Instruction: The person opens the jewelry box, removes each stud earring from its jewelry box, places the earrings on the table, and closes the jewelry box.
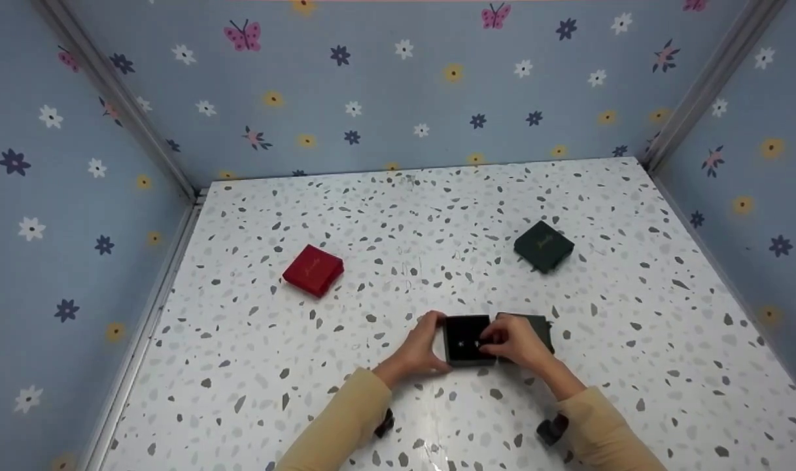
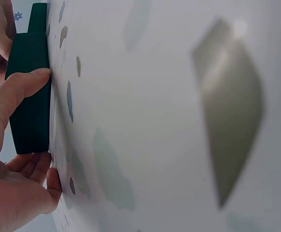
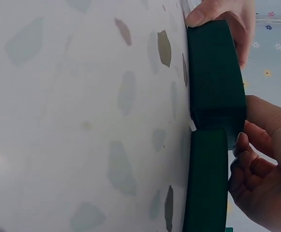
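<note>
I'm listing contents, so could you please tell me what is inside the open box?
The open box shows a black lining with two small bright pieces, too tiny to identify. The right hand covers part of its right side; anything beneath the lining is hidden.

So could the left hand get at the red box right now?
Probably yes: nothing stands between the left hand and the red box on the table, though that hand grips the open box and would likely have to let go first.

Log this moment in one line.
left hand: grips open green box | right hand: at black insert, pinch unclear | red box: closed
</note>
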The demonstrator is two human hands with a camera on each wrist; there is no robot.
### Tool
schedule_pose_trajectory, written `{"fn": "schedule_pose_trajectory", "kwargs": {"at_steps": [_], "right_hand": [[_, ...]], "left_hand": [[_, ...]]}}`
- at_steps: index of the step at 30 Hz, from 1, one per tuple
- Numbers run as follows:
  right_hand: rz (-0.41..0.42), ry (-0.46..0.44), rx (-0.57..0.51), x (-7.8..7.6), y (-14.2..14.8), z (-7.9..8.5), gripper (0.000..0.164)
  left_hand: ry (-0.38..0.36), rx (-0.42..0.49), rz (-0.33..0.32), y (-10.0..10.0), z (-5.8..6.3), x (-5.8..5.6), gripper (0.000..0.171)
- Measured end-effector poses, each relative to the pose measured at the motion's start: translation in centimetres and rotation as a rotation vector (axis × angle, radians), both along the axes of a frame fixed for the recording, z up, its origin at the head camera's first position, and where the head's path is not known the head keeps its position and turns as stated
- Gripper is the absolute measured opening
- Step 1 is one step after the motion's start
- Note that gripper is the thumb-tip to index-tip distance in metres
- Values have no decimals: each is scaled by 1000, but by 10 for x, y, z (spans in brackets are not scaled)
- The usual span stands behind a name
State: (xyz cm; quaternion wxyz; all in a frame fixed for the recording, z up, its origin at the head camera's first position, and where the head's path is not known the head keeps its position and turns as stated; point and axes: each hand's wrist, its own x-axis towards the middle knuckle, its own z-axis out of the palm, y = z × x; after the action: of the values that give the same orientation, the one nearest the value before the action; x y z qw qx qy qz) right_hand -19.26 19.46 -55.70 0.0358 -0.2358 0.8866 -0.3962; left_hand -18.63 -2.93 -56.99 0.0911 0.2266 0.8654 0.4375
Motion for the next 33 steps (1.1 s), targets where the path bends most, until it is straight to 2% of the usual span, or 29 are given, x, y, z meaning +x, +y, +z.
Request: {"fn": "schedule_pose_trajectory", "kwargs": {"at_steps": [10,22,33], "right_hand": [[-20,-5,11,0,-2,-1,10],[-33,44,-7,0,-6,-4,6],[-68,6,24,0,-6,-3,6]], "left_hand": [[-25,-5,8,0,1,1,83],[36,18,3,0,-3,1,79],[19,9,13,0,-3,1,81]]}}
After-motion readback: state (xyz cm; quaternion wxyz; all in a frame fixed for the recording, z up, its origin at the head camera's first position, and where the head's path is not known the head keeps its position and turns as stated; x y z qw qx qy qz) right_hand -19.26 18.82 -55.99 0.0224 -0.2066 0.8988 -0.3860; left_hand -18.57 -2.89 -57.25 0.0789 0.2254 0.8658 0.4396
